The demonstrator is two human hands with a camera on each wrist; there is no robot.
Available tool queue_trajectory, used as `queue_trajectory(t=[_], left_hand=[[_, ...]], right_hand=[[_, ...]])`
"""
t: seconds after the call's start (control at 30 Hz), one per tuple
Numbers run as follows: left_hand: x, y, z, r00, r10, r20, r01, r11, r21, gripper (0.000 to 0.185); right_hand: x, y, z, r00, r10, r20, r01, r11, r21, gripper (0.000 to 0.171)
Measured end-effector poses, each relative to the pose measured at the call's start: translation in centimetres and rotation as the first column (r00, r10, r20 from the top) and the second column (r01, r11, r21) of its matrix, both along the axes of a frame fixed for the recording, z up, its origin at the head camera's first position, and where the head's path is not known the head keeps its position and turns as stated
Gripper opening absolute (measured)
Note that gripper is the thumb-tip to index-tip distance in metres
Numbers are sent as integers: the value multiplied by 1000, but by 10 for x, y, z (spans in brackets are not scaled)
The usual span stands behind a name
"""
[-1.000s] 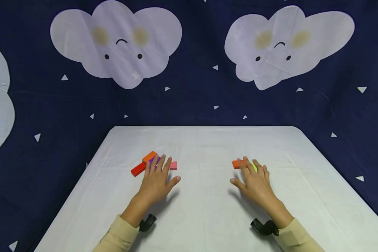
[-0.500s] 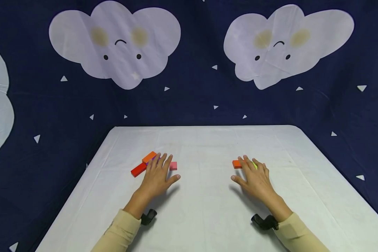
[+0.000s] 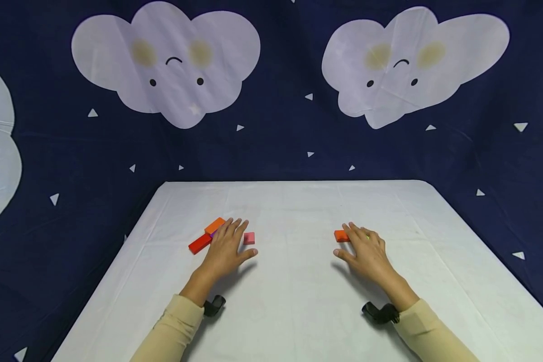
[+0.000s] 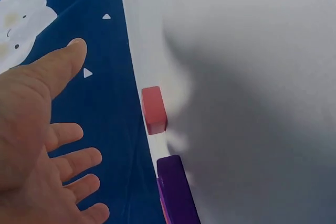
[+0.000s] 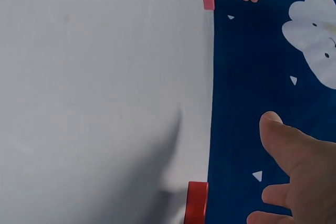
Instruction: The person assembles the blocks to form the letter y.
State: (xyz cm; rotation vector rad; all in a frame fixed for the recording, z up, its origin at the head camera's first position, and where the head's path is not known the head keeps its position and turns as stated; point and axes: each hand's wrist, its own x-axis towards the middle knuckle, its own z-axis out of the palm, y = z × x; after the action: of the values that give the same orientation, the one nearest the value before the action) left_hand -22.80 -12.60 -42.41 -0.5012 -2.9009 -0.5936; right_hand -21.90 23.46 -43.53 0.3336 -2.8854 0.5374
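My left hand (image 3: 226,251) hovers with spread, relaxed fingers over a loose group of blocks and holds none of them. Left of its fingers lie an orange block (image 3: 214,225) and a red block (image 3: 200,244). The hand mostly covers a purple block (image 4: 177,190) in the head view. Just right of the fingers sits a small pink block (image 3: 249,238). Over on the right, my right hand (image 3: 365,254) hovers, fingers loosely extended and nothing gripped. An orange-red block (image 3: 341,236) shows beside its index finger; a yellow-green block (image 3: 367,237) is almost wholly hidden beneath the fingers.
Both groups of blocks rest on a white-covered table (image 3: 289,281). Behind it hangs a dark blue cloth (image 3: 280,146) printed with clouds and small triangles. A black wrist camera (image 3: 214,305) sits by the left cuff, another wrist camera (image 3: 380,312) by the right.
Both hands have eased slightly forward. The left fingers now cover more of the purple block, and the right fingers more of the yellow-green one. No block has moved.
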Motion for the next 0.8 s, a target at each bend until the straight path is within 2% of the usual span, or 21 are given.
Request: queue_trajectory(t=[0.3, 0.8], left_hand=[[-8, -5, -5, 1000, -17, -10, 18, 999, 35, 74], [-16, -9, -6, 997, -17, 70, 8, 991, 131, 65]], right_hand=[[-9, 7, -5, 1000, 15, -14, -15, 1000, -19, 72], [-24, 15, -8, 999, 6, -46, -8, 998, -60, 61]])
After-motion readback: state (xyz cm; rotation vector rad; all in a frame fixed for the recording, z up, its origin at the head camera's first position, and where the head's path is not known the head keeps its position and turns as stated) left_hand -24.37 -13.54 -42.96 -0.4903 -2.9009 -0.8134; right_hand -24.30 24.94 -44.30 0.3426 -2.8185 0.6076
